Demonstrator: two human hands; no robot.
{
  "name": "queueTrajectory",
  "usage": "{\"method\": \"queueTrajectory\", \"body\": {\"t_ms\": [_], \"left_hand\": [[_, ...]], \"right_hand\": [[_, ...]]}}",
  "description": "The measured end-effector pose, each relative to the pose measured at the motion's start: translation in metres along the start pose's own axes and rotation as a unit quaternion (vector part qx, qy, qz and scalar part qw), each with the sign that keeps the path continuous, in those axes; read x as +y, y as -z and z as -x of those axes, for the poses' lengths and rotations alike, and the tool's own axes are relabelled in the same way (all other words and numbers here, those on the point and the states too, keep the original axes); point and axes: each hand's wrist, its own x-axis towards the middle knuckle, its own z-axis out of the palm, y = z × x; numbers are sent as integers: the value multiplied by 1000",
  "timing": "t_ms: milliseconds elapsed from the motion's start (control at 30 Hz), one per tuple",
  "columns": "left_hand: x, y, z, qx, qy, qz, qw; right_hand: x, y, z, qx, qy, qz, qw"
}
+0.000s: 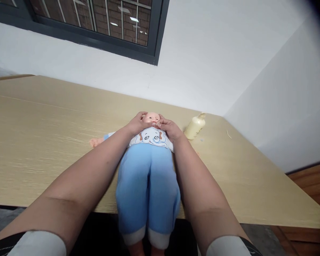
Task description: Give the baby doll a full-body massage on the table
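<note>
A baby doll (149,167) lies on its back on the table, its head at the far end and its feet past the near edge. It wears light blue trousers and a white top with an elephant face. My left hand (138,123) curls round one side of the doll's head, thumb near its chin. From the other side my right hand (171,128) holds the head too, its fingertips beside the mouth. Both thumbs come close together under the mouth. One doll hand (96,142) sticks out left of my left forearm; my right forearm mostly hides the other.
A pale yellow bottle (194,128) with a nozzle stands on the light wooden table (56,142), right of the doll. Farther right lies a thin, pale curved strip (229,134). White walls border the table behind, below a dark-framed window (149,53).
</note>
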Motion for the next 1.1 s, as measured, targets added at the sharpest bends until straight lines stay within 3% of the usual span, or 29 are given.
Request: {"method": "queueTrajectory", "body": {"t_ms": [167, 1100], "left_hand": [[-5, 2, -2, -7, -3, 3, 1000], [-8, 3, -3, -9, -4, 14, 1000]], "right_hand": [[0, 0, 2, 9, 2, -36, 999], [8, 7, -1, 14, 12, -19, 1000]]}}
